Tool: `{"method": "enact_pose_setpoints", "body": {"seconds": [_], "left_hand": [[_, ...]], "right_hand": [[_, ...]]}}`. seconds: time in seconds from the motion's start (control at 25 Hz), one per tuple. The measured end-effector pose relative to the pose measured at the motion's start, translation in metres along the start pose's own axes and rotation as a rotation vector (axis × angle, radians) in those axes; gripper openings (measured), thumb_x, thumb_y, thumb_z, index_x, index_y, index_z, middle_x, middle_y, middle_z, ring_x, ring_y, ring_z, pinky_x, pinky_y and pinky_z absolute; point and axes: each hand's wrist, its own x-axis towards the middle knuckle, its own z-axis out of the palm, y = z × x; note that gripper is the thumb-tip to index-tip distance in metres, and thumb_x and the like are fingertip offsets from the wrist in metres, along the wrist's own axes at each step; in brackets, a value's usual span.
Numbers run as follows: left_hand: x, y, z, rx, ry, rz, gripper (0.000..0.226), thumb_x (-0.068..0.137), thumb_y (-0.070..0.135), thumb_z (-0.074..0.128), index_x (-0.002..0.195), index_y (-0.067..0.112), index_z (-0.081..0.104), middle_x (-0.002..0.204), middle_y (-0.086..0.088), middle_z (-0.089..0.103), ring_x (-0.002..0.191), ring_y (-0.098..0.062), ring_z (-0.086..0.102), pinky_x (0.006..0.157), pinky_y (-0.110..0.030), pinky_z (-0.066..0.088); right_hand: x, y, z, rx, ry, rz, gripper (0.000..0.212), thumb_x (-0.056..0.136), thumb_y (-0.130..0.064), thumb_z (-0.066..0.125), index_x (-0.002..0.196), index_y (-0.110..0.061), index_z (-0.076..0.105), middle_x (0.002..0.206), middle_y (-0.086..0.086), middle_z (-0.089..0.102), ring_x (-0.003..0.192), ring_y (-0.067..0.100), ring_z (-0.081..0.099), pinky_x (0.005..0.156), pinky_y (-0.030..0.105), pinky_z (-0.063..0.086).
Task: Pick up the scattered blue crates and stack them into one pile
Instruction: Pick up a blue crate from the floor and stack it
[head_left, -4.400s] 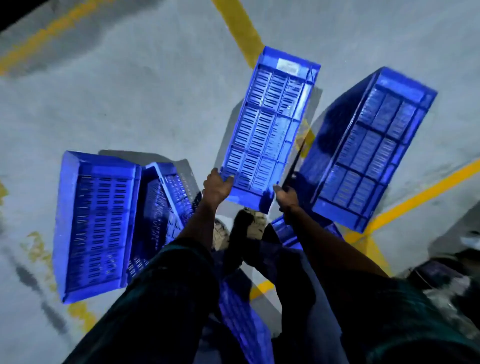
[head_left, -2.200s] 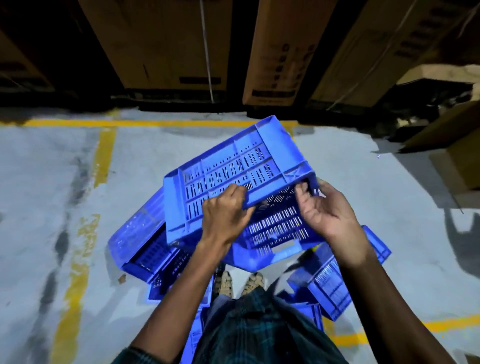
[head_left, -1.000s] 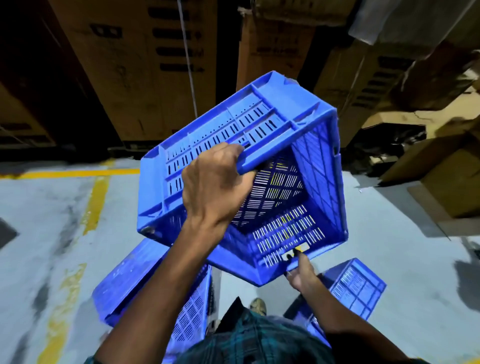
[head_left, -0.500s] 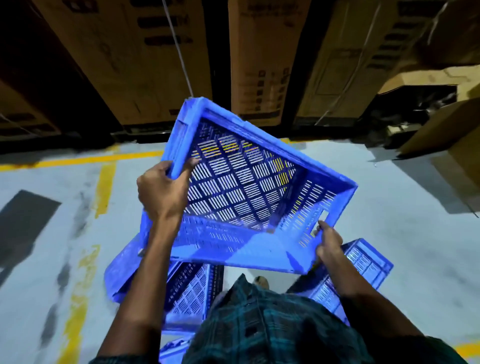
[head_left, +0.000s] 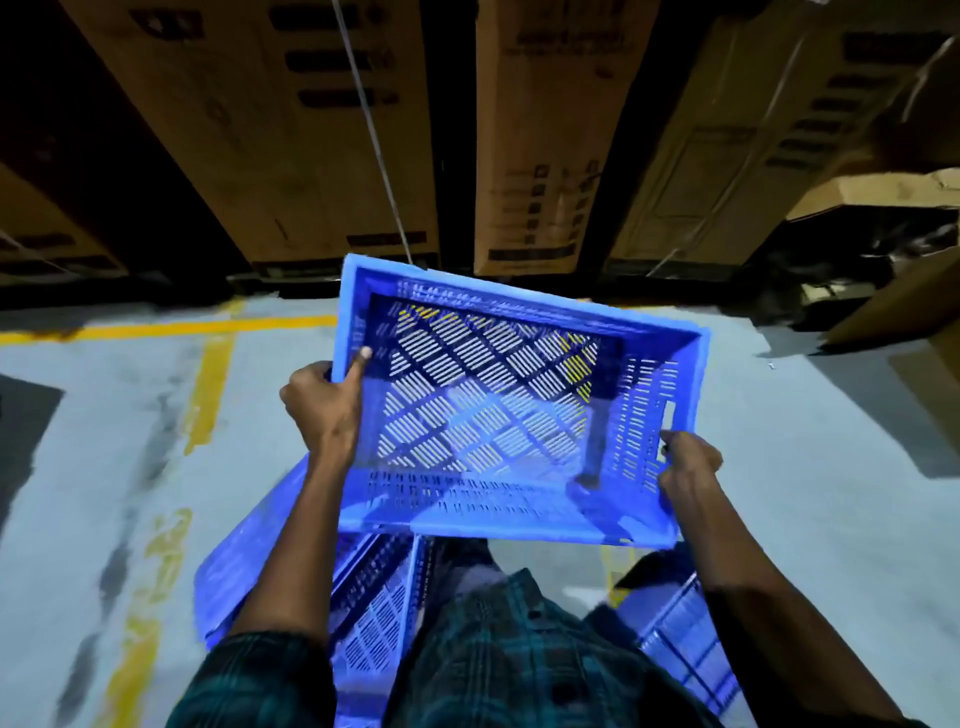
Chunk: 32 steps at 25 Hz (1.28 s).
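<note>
Blue plastic, slotted all over: the crate (head_left: 498, 415) fills the middle of the frame, open side up and tilted, held clear of the floor (head_left: 104, 441). The left hand (head_left: 324, 410) grips its left wall with fingers wrapped outside and the forefinger hooked over the rim. The right hand (head_left: 688, 467) is closed on the right wall near the lower corner, beside a handle slot.

Risks, as I judge them: the left grip leans much on one finger over the rim, so a quick swing could twist the crate loose. The right hand sits low on a corner, so the far end may dip and catch when lowered.

Below, at lower left, a second crate (head_left: 249, 561) lies tipped, partly hidden by the left forearm; a third crate (head_left: 685, 634) shows at lower right behind the right arm. Both crowd the feet, so a step forward could trip. Neither sits square, so nesting the held one would jam unless a base is righted first.

Across the top, cartons (head_left: 260, 130) stand in a row, well apart from the crate. Yellow lines (head_left: 208, 395) mark the floor at left.
</note>
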Motion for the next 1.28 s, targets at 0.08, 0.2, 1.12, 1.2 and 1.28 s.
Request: {"method": "enact_pose_setpoints", "body": {"seconds": [0.08,0.2,1.12,1.2,1.28], "left_hand": [[0.037,0.001,0.025,-0.019,-0.007,-0.062,0.061,0.080,0.048,0.073,0.052,0.003,0.044,0.044,-0.005,0.024,0.048,-0.023,0.019,0.049,-0.038,0.021],[0.096,-0.002,0.068,-0.040,-0.053,-0.186,0.058,0.080,0.051,0.072,0.060,-0.001,0.055,0.049,-0.013,0.045,0.050,-0.032,0.040,0.050,-0.036,0.032],[0.328,-0.061,0.429,0.251,-0.341,-0.522,0.045,0.091,0.021,0.059,0.118,-0.006,0.035,0.112,-0.034,0.058,0.102,-0.051,0.058,0.088,-0.055,0.047],[0.338,-0.085,0.471,0.213,-0.353,-0.562,0.044,0.091,0.021,0.061,0.117,-0.001,0.033,0.110,-0.029,0.058,0.100,-0.045,0.059,0.090,-0.051,0.047],[0.352,-0.118,0.512,0.162,-0.379,-0.618,0.038,0.092,0.023,0.063,0.110,0.005,0.034,0.101,-0.022,0.056,0.090,-0.032,0.056,0.084,-0.042,0.045]], "right_hand": [[0.014,-0.025,0.029,-0.111,-0.083,-0.009,0.020,0.085,-0.008,0.063,0.073,-0.018,0.051,0.074,0.004,0.050,0.056,0.015,0.046,0.047,0.021,0.044],[0.035,-0.064,0.081,-0.207,-0.112,-0.037,0.016,0.086,-0.014,0.061,0.075,-0.018,0.050,0.080,0.002,0.054,0.061,0.014,0.049,0.040,0.020,0.049],[0.378,-0.060,0.402,-0.378,-0.195,-0.073,0.057,0.050,-0.033,0.072,0.104,-0.015,0.063,0.077,0.000,0.074,0.067,0.026,0.070,0.080,0.048,0.057],[0.400,-0.052,0.426,-0.434,-0.209,-0.094,0.046,0.053,-0.029,0.071,0.095,-0.012,0.068,0.072,0.001,0.073,0.065,0.025,0.068,0.076,0.045,0.058],[0.406,-0.051,0.450,-0.466,-0.279,-0.102,0.027,0.059,-0.020,0.071,0.082,-0.006,0.069,0.064,0.006,0.069,0.060,0.023,0.064,0.062,0.044,0.057]]}}
